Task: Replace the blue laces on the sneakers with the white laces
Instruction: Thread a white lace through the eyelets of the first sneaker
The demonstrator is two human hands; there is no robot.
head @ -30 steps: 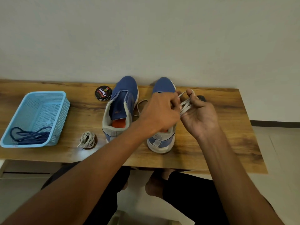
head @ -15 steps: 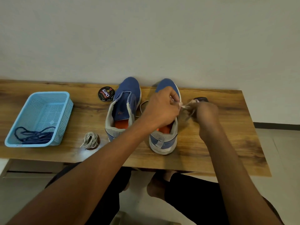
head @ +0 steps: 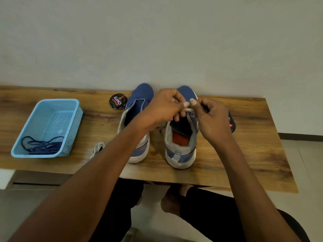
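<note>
White flat lace is pinched by both the left hand and the right hand over the right blue canvas sneaker, fingertips meeting at its upper eyelets. Lacing this shoe looks underway; next likely calls for feeding the tip through an eyelet. Left of that sneaker stand its mate, a coiled white lace, and a blue mesh basket holding blue laces.

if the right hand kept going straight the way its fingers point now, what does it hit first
Its fingers point left, toward the left hand, whose fingertips sit right against them above the right sneaker. So the right hand would probably meet the left hand first, with the white lace pinched between them. Depth is hard to judge.
</note>
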